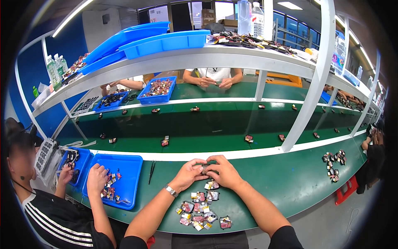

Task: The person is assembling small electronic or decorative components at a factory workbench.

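Observation:
My left hand (190, 176), with a metal watch on the wrist, and my right hand (224, 172) meet over the green bench. Both are closed around a small dark electronic module (205, 167), mostly hidden by the fingers. Just below them lies a loose cluster of similar modules (201, 207), black-rimmed with red boards, silvery parts and yellow tabs. One module (225, 222) sits a little apart at the cluster's right. A pair of dark tweezers (152, 172) rests on the bench left of my left hand.
A co-worker at left reaches over a blue tray (134, 182) of small parts. Behind a white rail (182, 156), a green conveyor belt (207, 132) carries spaced-out modules. A white shelf (174, 56) with blue trays spans above. More modules (333, 166) lie at right.

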A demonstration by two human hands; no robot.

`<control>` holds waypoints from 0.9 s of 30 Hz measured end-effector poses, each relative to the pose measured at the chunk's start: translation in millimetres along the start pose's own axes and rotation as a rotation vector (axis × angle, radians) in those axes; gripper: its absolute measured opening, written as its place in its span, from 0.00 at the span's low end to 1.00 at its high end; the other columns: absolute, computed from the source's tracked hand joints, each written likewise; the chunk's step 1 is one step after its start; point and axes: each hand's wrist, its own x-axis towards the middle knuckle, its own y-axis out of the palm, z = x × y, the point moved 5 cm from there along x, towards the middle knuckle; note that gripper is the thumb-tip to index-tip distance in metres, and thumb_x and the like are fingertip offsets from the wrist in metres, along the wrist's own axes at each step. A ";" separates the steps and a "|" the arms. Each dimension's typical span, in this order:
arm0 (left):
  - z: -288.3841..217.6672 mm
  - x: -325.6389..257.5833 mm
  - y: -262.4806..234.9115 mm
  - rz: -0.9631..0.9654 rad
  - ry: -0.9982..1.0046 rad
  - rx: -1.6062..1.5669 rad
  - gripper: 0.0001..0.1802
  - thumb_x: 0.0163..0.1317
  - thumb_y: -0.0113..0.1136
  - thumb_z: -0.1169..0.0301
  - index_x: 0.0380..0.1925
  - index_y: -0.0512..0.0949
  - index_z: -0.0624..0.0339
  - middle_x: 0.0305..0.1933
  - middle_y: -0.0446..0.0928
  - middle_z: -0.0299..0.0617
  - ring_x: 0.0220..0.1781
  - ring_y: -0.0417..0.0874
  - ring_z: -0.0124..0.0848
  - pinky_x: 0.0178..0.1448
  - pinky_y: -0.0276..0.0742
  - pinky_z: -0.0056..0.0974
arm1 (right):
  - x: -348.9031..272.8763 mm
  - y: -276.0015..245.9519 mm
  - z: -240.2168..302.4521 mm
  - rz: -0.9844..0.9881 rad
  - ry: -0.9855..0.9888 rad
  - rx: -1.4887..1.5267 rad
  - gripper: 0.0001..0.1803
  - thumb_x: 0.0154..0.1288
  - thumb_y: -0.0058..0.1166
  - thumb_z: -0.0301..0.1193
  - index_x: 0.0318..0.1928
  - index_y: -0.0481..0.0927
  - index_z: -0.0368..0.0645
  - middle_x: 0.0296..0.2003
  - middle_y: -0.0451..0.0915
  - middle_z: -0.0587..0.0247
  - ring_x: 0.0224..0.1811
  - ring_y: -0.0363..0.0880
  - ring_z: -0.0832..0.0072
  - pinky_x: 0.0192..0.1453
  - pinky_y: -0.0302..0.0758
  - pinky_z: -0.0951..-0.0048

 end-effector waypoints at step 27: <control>-8.0 -4.0 3.4 0.002 0.176 0.297 0.06 0.69 0.55 0.73 0.43 0.74 0.61 0.45 0.78 0.38 0.49 0.80 0.25 0.51 0.83 0.33 | -4.2 11.2 -27.6 0.046 0.204 0.477 0.07 0.61 0.60 0.27 0.40 0.84 0.42 0.53 0.75 0.60 0.55 0.75 0.69 0.59 0.72 0.68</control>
